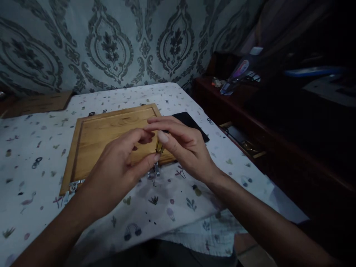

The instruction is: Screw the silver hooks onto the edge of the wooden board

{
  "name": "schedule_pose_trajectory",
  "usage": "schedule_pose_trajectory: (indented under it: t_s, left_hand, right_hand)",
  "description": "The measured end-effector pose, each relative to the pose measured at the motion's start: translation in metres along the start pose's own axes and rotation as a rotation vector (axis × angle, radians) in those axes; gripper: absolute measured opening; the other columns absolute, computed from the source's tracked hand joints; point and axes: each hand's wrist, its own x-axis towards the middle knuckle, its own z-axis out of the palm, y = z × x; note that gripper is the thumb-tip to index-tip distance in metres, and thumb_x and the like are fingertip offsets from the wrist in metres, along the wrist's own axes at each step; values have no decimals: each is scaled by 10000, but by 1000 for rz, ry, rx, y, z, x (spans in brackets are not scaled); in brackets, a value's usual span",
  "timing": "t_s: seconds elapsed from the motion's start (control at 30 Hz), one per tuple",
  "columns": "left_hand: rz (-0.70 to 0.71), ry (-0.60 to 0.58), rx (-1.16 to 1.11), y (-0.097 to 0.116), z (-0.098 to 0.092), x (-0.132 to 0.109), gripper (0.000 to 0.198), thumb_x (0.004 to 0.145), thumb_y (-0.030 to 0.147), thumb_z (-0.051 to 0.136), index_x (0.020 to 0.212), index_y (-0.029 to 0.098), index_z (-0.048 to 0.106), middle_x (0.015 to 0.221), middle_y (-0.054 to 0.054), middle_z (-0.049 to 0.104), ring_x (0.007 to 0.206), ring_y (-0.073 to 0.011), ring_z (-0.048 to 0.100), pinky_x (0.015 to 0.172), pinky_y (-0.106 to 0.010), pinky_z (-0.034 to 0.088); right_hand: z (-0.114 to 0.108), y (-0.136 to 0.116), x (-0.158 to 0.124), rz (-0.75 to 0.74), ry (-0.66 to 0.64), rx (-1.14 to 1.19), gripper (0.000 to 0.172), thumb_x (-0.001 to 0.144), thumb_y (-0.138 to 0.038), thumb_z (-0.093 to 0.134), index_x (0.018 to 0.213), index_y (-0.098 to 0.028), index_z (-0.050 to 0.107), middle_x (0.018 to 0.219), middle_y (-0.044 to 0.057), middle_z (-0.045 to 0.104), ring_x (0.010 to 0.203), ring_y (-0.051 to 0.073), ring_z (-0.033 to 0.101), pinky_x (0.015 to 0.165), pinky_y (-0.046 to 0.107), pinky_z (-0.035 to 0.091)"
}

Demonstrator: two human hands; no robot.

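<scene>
A wooden cabinet door (111,137) with a raised frame lies on the table, metal hinges along its near edge. One hinge (73,186) is at the near left corner; the other hinge (156,170) sticks out below my hands. Between thumb and fingers, my right hand (183,144) pinches a small yellow, shiny piece (159,145), upright over the door's near edge. Its exact kind is not clear. My left hand (116,170) is curled beside it, thumb tip against the piece's lower end; its other fingertips are partly hidden.
A patterned white cloth (172,207) covers the table. A flat black object (191,126) lies right of the door, and cardboard (39,104) at the far left. On a dark red surface to the right rests a bottle (240,70). An open drawer (241,141) shows below.
</scene>
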Motion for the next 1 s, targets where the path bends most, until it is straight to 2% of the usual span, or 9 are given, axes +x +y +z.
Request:
schedule_pose_trajectory:
  t_s: [0.1,0.2,0.27,0.37,0.43,0.6,0.7,0.8,1.0]
  left_hand:
    - [7,-42,-188,13,5,8,239,875,276,627,1109,238,651,1094,-35,726,982,-220,690,809,-344,574]
    - [8,-33,-292,16,13,14,166,872,258,613,1014,191,667,974,-33,731,864,-195,687,704,-295,563]
    - [22,2,-286,16,16,17,134,888,285,609,927,176,677,873,-23,718,779,-175,665,649,-269,534]
    - [37,5,-311,14,17,19,143,892,309,615,872,177,667,822,-10,700,764,-169,656,656,-263,522]
    - [28,-7,-329,13,17,20,135,880,309,630,842,182,651,799,-1,689,748,-166,650,647,-261,517]
    - [15,26,-260,7,16,18,180,863,318,648,755,177,619,822,-13,697,797,-181,665,659,-263,518]
    - [9,49,-264,2,17,17,182,867,324,653,759,179,631,789,1,684,813,-184,675,684,-268,533]
    - [-3,57,-277,1,18,17,161,872,308,655,773,182,644,772,5,681,784,-176,673,679,-272,537]
    - [7,64,-269,1,18,18,141,863,295,655,773,187,646,774,1,690,751,-173,665,673,-282,539]
  right_hand:
    - [2,1,1,6,31,19,212,970,-286,580,1076,-316,760,1195,14,746,1225,204,644,1114,399,491]
    - [6,0,2,27,42,51,209,968,-302,584,1076,-297,763,1173,19,756,1153,200,678,1068,387,525]
    - [8,0,1,35,30,87,226,982,-330,575,1123,-269,741,1221,25,740,1178,188,664,1072,371,514]
    - [4,7,-7,56,27,82,403,981,-428,585,1350,-268,597,1358,56,656,1268,201,605,1088,390,486]
    - [-3,16,-18,74,7,-11,567,953,-499,611,1451,-266,472,1316,88,645,1223,227,619,1057,434,495]
    - [-16,45,-51,-18,-210,-340,671,834,-705,635,1272,-200,573,1214,141,663,1140,307,618,958,504,526]
    - [-15,55,-62,-62,-304,-480,719,832,-685,652,1323,-170,550,1268,178,632,1177,332,589,984,532,509]
    - [-11,59,-67,-74,-343,-556,728,828,-674,667,1333,-163,544,1279,187,623,1165,345,587,979,555,503]
    - [-11,60,-67,-29,-367,-583,600,841,-548,728,1270,-153,586,1263,180,624,1146,340,588,964,565,503]
